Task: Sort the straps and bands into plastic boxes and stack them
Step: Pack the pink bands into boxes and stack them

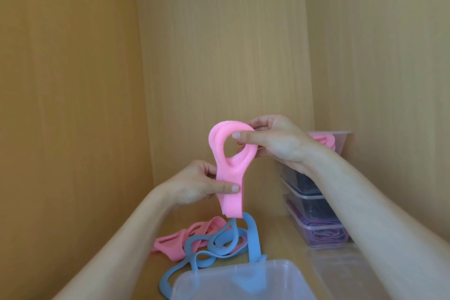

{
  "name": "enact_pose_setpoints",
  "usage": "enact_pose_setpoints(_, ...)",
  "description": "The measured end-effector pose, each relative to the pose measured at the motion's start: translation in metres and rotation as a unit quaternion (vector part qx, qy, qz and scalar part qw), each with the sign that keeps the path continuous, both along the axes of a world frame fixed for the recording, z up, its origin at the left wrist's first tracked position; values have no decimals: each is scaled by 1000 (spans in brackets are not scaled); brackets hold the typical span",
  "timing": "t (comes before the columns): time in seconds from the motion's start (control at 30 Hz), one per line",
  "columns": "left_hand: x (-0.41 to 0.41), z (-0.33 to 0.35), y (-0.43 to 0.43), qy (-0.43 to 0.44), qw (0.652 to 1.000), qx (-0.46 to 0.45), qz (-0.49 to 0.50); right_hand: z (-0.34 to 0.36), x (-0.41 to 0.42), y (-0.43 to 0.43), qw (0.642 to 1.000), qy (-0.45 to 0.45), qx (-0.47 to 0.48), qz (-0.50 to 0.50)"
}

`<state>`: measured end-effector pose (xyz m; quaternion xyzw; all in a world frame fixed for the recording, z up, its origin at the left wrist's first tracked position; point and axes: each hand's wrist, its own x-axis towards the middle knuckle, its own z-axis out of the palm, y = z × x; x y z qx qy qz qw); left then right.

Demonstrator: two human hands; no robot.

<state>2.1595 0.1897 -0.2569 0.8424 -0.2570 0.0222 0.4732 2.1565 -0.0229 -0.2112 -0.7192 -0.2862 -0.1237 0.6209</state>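
- L hand (194,185): grip pinches the lower stem of a bundle of pink straps (229,173). Thumb (226,187) lies flat across the front, fingers are behind.
- R hand (275,141): grip holds the top loop of the same bundle. Thumb tip (243,135) is on the loop's upper right edge, and the other fingers curl round the back.
- Pink straps: several stacked & folded together, soft matte pale pink, flat & wide. The top makes a rounded loop w/ an oval hole. Below that the layers press into a straight stem, cut ends hanging just under the L hand. The bundle is held upright in the air, mid-frame, above the worktop (280,234).
- Right under the bundle is a tangle of blue straps (253,238), same flat shape w/ oval holes, lying on the worktop. One end runs up against the near clear box (277,275).
- Loose pink straps (175,241) lie on the worktop to the left of the blue ones, touching & partly under them.
- Near clear box: translucent plastic, bottom edge of frame, w/ blue showing through its wall.
- Box stack at right, by the wall & behind the R forearm:
  - top box (341,140) has pink straps in it
  - middle box (304,185) has dark contents, can't tell what
  - bottom box (323,234) has purple bands
- Wooden walls (219,44) close in the left, back & right.
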Motion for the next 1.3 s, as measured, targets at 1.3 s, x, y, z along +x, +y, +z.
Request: enact_pose_setpoints(1.3, -57, -26, 6, 71, 969, -235, 23, -24, -13, 17, 979, 165, -118, 14)
